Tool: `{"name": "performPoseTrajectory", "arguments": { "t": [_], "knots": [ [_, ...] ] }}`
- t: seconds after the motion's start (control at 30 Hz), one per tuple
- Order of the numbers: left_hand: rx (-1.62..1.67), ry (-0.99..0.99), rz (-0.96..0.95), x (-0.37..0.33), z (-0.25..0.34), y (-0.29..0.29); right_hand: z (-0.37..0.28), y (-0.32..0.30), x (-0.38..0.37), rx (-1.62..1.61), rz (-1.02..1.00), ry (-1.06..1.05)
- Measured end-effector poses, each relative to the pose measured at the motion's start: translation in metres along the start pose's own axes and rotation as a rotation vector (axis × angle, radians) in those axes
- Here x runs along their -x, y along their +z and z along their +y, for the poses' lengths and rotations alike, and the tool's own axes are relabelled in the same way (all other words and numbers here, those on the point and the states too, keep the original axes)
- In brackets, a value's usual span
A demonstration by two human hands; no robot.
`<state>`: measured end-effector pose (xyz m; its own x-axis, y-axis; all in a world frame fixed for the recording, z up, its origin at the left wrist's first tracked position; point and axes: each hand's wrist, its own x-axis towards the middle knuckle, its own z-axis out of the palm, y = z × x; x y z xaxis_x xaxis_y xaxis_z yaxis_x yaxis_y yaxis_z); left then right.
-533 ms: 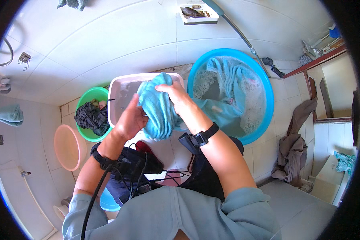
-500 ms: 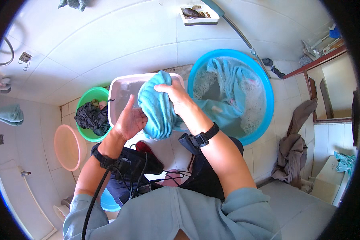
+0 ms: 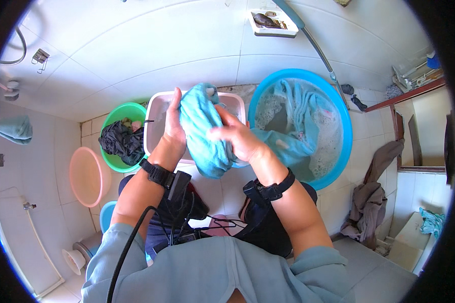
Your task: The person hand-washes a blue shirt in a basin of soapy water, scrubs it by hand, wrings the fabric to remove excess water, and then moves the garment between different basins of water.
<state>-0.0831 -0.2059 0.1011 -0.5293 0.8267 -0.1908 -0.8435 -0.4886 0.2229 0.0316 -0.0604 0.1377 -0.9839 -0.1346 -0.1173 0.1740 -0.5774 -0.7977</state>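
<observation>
A bunched light-blue towel-like cloth (image 3: pixel 203 134) is between my hands, above the pale pink rectangular basin (image 3: pixel 153 103). My left hand (image 3: pixel 174 129) presses along the cloth's left side, thumb pointing up and the other fingers hidden behind it. From the right, my right hand (image 3: pixel 241 139) grips the bundle, its fingers over the near face. The rest of the cloth trails right into a large blue round tub (image 3: pixel 347 136), where folds of it lie in sudsy water.
At left stand a green basin (image 3: pixel 107 151) holding dark clothes (image 3: pixel 122 143) and a peach basin (image 3: pixel 89 177). A wall tray (image 3: pixel 274 34) and a grey pole (image 3: pixel 316 44) are at the back. Brown clothing (image 3: pixel 365 212) hangs at right. Cables (image 3: pixel 207 227) cross my lap.
My left hand has gone from palm-up beside the cloth to pressing against its left side. The right hand has shifted lower on the bundle, which has turned. The whole view has shifted slightly.
</observation>
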Motion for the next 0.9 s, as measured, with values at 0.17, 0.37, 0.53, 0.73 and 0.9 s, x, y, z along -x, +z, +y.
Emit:
{"name": "performPoseTrajectory", "arguments": {
  "t": [0.17,0.37,0.53,0.73,0.9],
  "knots": [
    [-0.072,0.025,0.153,0.008,-0.010,0.036,0.032,-0.072,-0.030,-0.453,0.648,0.378],
    [-0.594,-0.088,0.381,0.027,-0.049,0.053,0.023,-0.069,-0.058,-0.440,0.331,0.096],
    [-0.306,-0.238,0.303,0.034,-0.058,0.020,0.022,-0.072,-0.049,-0.163,0.423,0.090],
    [-0.056,-0.141,0.153,0.036,-0.061,0.006,-0.001,-0.027,-0.032,0.030,0.345,0.032],
    [-0.150,-0.110,0.156,0.019,-0.063,0.009,-0.010,-0.013,-0.025,0.909,0.274,-0.130]
  ]
}}
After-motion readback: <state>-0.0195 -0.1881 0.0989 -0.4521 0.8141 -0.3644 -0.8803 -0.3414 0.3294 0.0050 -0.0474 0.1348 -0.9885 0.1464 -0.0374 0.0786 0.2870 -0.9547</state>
